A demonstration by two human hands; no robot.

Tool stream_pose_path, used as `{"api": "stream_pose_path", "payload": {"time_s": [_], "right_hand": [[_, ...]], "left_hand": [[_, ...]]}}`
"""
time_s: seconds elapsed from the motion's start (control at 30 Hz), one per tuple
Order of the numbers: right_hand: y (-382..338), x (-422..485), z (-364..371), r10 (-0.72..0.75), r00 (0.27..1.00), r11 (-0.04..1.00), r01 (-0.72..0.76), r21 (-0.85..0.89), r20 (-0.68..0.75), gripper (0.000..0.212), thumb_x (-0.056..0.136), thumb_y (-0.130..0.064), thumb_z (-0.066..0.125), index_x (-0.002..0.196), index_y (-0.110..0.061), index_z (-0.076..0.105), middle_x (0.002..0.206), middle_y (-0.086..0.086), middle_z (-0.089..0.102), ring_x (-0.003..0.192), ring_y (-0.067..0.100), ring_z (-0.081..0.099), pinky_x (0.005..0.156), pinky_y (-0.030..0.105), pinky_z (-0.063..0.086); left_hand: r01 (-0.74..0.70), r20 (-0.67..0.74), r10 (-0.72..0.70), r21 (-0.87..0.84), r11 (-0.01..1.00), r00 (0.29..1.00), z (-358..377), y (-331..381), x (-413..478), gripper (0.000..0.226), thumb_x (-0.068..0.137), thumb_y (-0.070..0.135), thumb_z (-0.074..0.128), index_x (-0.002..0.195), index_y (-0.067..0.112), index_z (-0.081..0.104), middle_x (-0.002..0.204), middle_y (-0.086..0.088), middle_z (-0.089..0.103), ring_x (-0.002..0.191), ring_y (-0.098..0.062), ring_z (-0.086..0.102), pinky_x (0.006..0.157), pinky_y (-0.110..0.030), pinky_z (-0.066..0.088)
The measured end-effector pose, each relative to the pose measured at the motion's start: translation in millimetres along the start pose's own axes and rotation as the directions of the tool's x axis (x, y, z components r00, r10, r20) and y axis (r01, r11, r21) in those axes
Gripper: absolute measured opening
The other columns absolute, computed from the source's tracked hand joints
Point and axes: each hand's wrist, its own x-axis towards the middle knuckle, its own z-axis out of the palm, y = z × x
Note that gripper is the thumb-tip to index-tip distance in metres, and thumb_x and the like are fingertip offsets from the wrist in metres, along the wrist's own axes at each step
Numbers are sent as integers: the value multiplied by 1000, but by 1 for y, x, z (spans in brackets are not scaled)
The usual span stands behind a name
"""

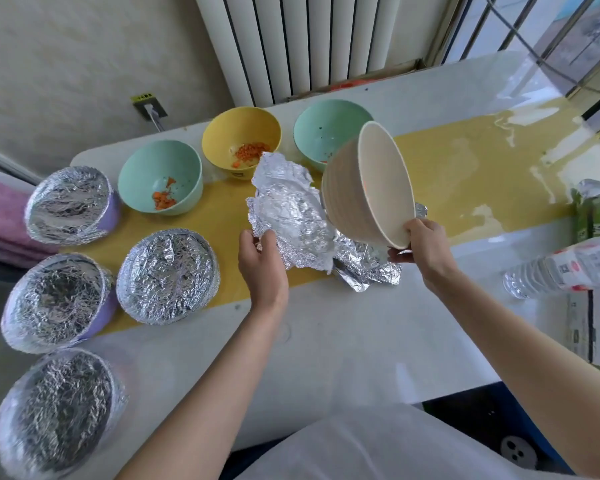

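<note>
Both hands are busy and apart: the left hand (262,258) is pinching a crumpled foil sheet (291,209), and the right hand (423,247) is gripping a cream bowl (368,188).

The right hand's fingers are curling over the rim, holding the cream bowl tilted on its side above the white table (343,334), its mouth facing right. The foil sheet is hanging just left of the cream bowl. A second foil piece (368,271) is lying beneath the cream bowl. Behind it, a yellow bowl (241,129) holding orange bits (252,151) and two green bowls (160,181) are standing uncovered. Well left of it, four foil-covered bowls (167,275) are sitting. Well right of it, a plastic bottle (561,268) is lying.
</note>
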Motion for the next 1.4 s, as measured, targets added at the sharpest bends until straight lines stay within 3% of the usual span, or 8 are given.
{"api": "stream_pose_path", "payload": {"time_s": [0.4, 0.7, 0.87, 0.97, 1.07, 1.17, 1.27, 1.4], "right_hand": [[25, 1, 21, 138, 989, 990, -139, -16, -56, 32, 89, 1, 26, 102, 11, 53, 66, 19, 61, 56, 26, 62, 50, 26, 56], [35, -35, 45, 197, 980, 980, -197, -7, -24, 20, 97, -18, 42, 99, 1, 50, 71, 9, 51, 54, 18, 51, 48, 26, 53], [37, -65, 83, 189, 951, 974, -150, -170, 245, 61, 97, -42, 40, 123, 14, 42, 114, 34, 53, 103, 43, 55, 100, 51, 43], [23, -65, 98, 180, 918, 982, -145, -123, 353, 55, 95, -51, 39, 123, -5, 50, 125, 24, 50, 119, 37, 49, 106, 45, 38], [12, -56, 111, 185, 871, 978, -211, 5, 456, 37, 92, -50, 47, 104, -18, 61, 100, 7, 67, 95, 22, 61, 95, 34, 47], [2, -52, 129, 169, 898, 971, -223, 88, 407, 25, 91, -34, 58, 96, -10, 62, 70, 0, 65, 61, 10, 60, 63, 22, 51], [-6, -47, 144, 40, 965, 998, -48, 28, 258, 22, 89, -16, 63, 70, -13, 52, 55, -2, 46, 39, 2, 41, 41, 15, 36], [-17, -34, 166, -186, 965, 975, 205, -85, 187, 24, 88, -15, 61, 65, -17, 54, 54, -4, 47, 43, 2, 41, 44, 18, 35]], "left_hand": [[-136, -46, 140, 72, 988, 989, -37, -1, 8, 34, 93, 9, 43, 69, 18, 22, 65, 4, 22, 55, -7, 19, 50, -22, 19], [-209, 17, 208, 84, 974, 978, -55, -1, 5, 34, 93, 9, 46, 69, 18, 25, 61, 5, 23, 54, -10, 19, 53, -29, 19], [-271, 33, 270, 77, 959, 962, -64, 4, 1, 34, 93, 7, 48, 69, 18, 26, 60, 7, 25, 53, -7, 21, 52, -27, 21], [-227, 7, 228, -53, 972, 974, -79, 6, 2, 29, 89, 11, 48, 69, 16, 27, 61, 12, 30, 57, -10, 24, 54, -31, 25], [-129, -48, 123, -150, 980, 991, -96, 4, 12, 22, 84, 11, 46, 68, 17, 33, 64, 5, 35, 59, -13, 28, 56, -32, 26], [-96, -51, 89, -162, 982, 995, -112, 0, 21, 22, 86, 9, 46, 70, 16, 34, 63, 5, 34, 56, -10, 28, 51, -24, 25], [-137, -16, 137, -44, 990, 990, -123, -5, 28, 26, 93, 5, 46, 72, 12, 33, 57, 8, 36, 47, -7, 29, 45, -19, 27], [-185, 19, 186, 245, 952, 982, -139, -23, 55, 32, 93, 10, 51, 69, 15, 31, 55, 7, 32, 48, -6, 29, 48, -21, 25]]}}
